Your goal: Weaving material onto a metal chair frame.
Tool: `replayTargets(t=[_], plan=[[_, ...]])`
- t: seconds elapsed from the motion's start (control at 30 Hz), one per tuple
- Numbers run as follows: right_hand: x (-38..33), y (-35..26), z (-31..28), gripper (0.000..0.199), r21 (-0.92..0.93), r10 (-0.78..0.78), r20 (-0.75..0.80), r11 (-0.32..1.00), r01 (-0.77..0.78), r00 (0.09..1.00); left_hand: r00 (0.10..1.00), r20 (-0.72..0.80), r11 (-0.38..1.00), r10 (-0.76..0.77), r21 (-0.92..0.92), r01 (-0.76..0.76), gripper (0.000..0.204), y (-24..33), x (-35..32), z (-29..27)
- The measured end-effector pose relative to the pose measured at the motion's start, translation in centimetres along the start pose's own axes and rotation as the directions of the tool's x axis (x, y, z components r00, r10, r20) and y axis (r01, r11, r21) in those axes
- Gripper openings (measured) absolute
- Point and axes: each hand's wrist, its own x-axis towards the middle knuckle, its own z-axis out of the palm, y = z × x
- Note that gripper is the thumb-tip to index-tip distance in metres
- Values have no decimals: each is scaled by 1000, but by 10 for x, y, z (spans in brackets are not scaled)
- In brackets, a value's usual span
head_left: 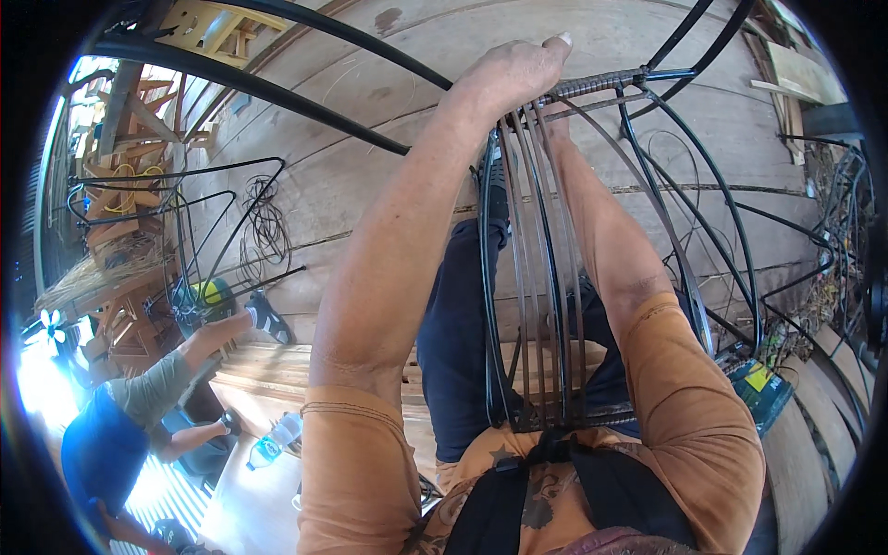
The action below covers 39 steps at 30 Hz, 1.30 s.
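A black metal frame (731, 231), which looks like part of a chair, stands in front of me and between my legs. Long brown and dark strips (523, 268) run from its far rail down to the near rail by my waist. More brown strip is wound closely around the far rail (601, 85). My left hand (518, 76) is curled at the left end of that rail, over the tops of the strips; what its fingers grip is hidden. Below it, my right hand (557, 113) reaches up behind the strips, its fingers mostly covered.
Black bent frames (231, 176) and coiled dark strand (266, 227) lie on the plank floor at left. A person in blue (106, 444) sits there, near a plastic bottle (268, 446) on a wooden surface. At right are tangled strands (846, 194) and a dark green container (763, 393).
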Motion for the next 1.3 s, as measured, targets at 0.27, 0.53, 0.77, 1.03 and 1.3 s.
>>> replayTargets(t=[0.27, 0.53, 0.77, 1.03, 1.3], plan=[[-12, 7, -32, 32, -861, -276, 164, 428, 274, 947, 1000, 8, 994, 25, 103, -26, 57, 14, -11, -6], [-102, -34, 4, 44, -982, -241, -128, 168, -89, 962, 966, 238, 911, 100, 368, -185, 33, -18, 11, 8], [-190, -111, 18, 29, -964, 80, 195, -170, 206, 978, 974, 219, 893, 61, 425, -152, 33, -12, 7, 5], [-193, -159, 71, 27, -853, -51, 447, 278, 443, 893, 972, 232, 857, 35, 493, -149, 31, -11, 11, 12], [-156, -137, 86, 29, -386, -32, 319, 908, 160, 947, 960, 264, 872, 92, 444, -205, 26, -29, 28, 18]])
